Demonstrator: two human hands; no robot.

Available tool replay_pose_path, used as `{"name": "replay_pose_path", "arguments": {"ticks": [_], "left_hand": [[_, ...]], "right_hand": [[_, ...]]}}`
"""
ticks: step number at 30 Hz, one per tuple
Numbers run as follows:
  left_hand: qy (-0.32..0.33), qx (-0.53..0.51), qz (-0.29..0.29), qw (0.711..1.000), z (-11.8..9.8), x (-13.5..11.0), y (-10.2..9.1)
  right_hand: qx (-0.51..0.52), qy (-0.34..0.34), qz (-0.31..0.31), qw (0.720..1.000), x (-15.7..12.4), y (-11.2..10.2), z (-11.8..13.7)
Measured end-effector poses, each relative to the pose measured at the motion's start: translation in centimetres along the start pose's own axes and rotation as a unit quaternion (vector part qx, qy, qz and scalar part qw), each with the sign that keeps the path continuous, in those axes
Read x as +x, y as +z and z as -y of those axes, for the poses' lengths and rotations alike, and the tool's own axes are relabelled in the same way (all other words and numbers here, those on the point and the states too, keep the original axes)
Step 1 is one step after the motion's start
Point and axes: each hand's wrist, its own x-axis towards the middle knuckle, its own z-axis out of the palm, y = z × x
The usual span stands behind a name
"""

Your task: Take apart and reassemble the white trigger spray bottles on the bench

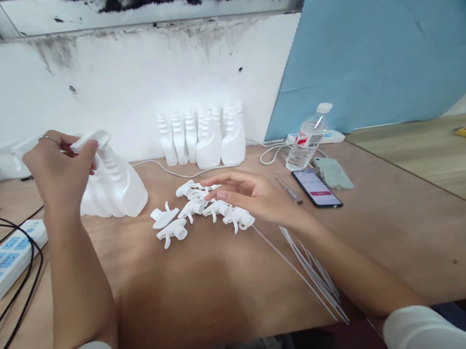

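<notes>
At the left, my left hand [65,160] closes its thumb and fingers on a white trigger spray head [98,138] that sits atop a bottle. White spray bottles [118,190] stand in a row just behind and beside this hand; where the held one ends and its neighbours begin is hard to make out. Over the middle of the table, my right hand [254,195] is open, fingers stretched out. Beneath and beside its fingertips lie several loose white trigger spray heads [191,207]. Thin white tubes [312,268] rest under the right forearm, one running to a spray head.
More white bottles [210,140] stand by the wall. To the right are a water bottle [306,142], a phone [317,189], a pale green case [334,173] and a screwdriver [289,190]. A power strip [6,263] with black cables lies at left on the table [167,291].
</notes>
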Motion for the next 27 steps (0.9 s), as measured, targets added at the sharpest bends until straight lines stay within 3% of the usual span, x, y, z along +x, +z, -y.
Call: {"name": "replay_pose_path", "arguments": {"ticks": [6,16,27], "left_hand": [[0.009,0.02,0.003,1.0,1.1,0.3,0.3],[0.001,0.032,0.016,0.999,0.8,0.3,0.2],[0.04,0.074,0.008,0.996,2.3,1.0,0.8]], "right_hand": [[-0.032,0.005,-0.001,0.999,-0.2,0.1,0.3],[-0.022,0.02,0.003,1.0,-0.3,-0.1,0.3],[-0.039,0.024,-0.005,0.999,-0.3,0.0,0.5]]}}
